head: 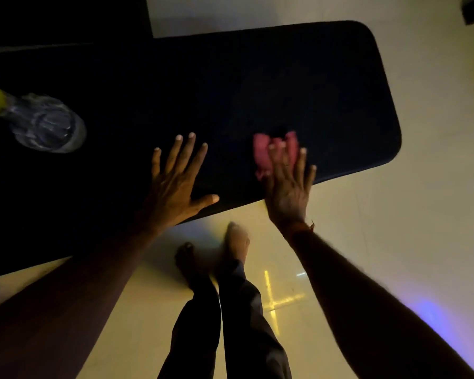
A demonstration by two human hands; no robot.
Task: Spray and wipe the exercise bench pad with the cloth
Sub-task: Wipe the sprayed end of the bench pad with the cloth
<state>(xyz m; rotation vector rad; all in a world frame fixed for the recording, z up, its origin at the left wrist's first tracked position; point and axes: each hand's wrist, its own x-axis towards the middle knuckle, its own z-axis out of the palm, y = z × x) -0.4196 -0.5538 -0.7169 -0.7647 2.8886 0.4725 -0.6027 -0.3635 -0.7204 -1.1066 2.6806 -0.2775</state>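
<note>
On the dark counter (257,86) my left grip (173,187) lies flat, fingers spread, holding nothing; my right grip (288,187) presses the pink cloth (259,146), fingers straight.

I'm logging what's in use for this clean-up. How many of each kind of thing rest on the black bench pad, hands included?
Cloths: 1, the pink cloth under the right hand.
Bottles: 1, the clear bottle at the left.
Hands: 2, the left hand flat on the bench pad, plus the right.
Total: 4.
</note>
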